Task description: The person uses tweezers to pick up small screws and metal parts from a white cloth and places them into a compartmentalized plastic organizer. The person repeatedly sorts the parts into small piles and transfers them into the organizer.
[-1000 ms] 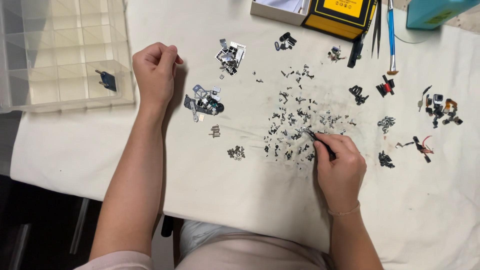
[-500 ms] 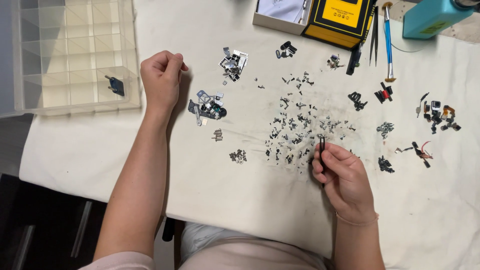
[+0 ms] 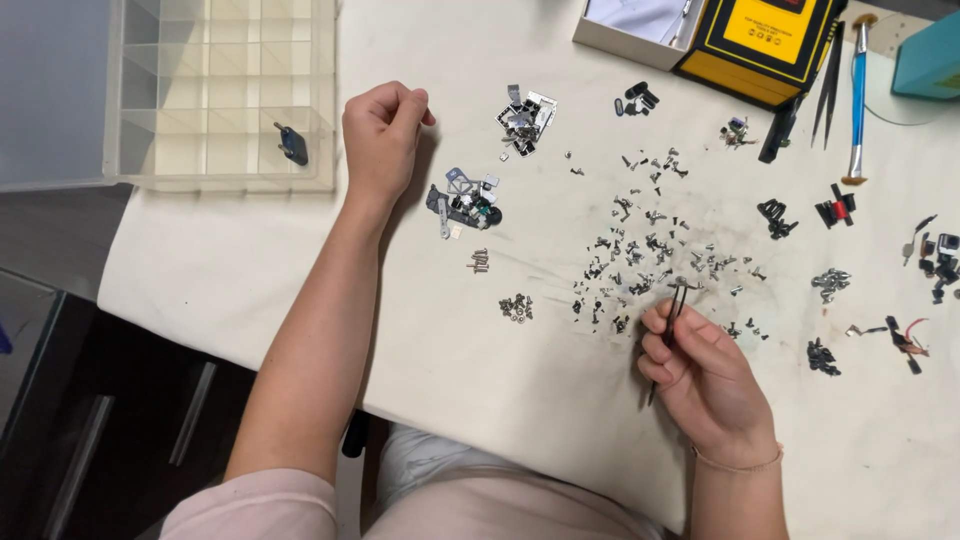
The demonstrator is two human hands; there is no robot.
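My right hand point(image 3: 705, 375) pinches black tweezers point(image 3: 668, 325) between thumb and fingers, and their tips are pressed together on a tiny screw at the near edge of the scattered screws point(image 3: 650, 245) on the white table cover point(image 3: 250, 270). A second ago the tweezers lay low and slanted into the pile; now they stand more upright with the tips pointing away from me, so I judge that a screw has just been picked out and is ready to be carried off, though I cannot tell if it is lifted clear. My left hand point(image 3: 382, 135) stays curled in a loose fist, holding nothing I can see, resting just beside the clear compartment box point(image 3: 215, 100) and near a small cluster of metal parts point(image 3: 462, 203). Two small sorted heaps point(image 3: 515, 307) lie between the hands
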